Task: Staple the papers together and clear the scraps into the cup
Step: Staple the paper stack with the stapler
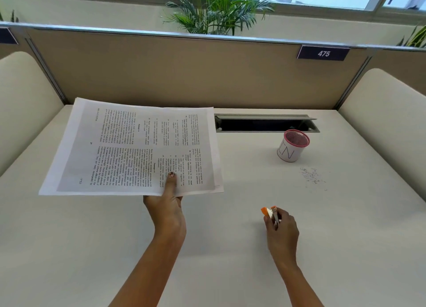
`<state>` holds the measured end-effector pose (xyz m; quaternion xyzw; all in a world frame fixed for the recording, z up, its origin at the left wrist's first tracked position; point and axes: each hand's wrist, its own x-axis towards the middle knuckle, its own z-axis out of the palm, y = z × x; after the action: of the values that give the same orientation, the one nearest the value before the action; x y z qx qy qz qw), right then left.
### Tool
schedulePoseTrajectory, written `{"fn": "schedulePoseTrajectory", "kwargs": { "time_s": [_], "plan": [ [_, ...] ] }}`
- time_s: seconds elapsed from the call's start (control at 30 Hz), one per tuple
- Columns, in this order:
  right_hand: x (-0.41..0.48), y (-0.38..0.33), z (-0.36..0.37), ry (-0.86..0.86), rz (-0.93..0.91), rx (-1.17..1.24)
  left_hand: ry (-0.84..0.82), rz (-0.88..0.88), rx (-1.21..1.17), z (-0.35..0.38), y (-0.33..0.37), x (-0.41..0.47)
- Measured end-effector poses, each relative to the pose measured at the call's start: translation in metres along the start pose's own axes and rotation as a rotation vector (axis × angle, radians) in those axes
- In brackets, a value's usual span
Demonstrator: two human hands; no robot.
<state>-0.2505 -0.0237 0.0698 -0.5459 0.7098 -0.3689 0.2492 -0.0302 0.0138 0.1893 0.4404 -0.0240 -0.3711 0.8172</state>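
Observation:
My left hand [167, 203] grips a stack of printed papers [129, 147] by the near edge, thumb on top, holding them lifted over the left part of the desk. The sheets lie slightly offset at the right edge. My right hand [280, 226] is closed around a small orange and white stapler [269, 212], low over the desk to the right of the papers. A pink mesh cup [292, 146] wrapped in white paper with handwriting stands upright at the back right. A scatter of tiny scraps [311, 175] lies on the desk just in front of the cup.
The white desk [92, 249] is enclosed by a beige partition [173, 71] at the back and padded side panels. An open cable slot [265, 123] sits in the desk behind the cup. A plant [219, 6] stands behind the partition.

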Motion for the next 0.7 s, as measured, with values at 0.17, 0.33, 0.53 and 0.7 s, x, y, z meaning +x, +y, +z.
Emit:
{"fn": "schedulePoseTrajectory", "kwargs": {
  "time_s": [0.17,0.33,0.53,0.7],
  "plan": [
    [-0.002,0.024,0.01,0.07,-0.075,-0.185,0.003,-0.012,0.011,0.001,0.0,-0.002],
    [0.0,0.04,0.019,0.126,-0.132,-0.291,0.002,-0.022,0.019,0.002,0.0,-0.003],
    [0.002,0.028,0.022,0.202,-0.137,-0.296,-0.007,-0.053,0.029,0.004,0.0,-0.008],
    [-0.013,-0.032,-0.003,0.106,-0.591,0.024,-0.06,-0.077,0.131,0.004,0.005,-0.011]
  ]
}}
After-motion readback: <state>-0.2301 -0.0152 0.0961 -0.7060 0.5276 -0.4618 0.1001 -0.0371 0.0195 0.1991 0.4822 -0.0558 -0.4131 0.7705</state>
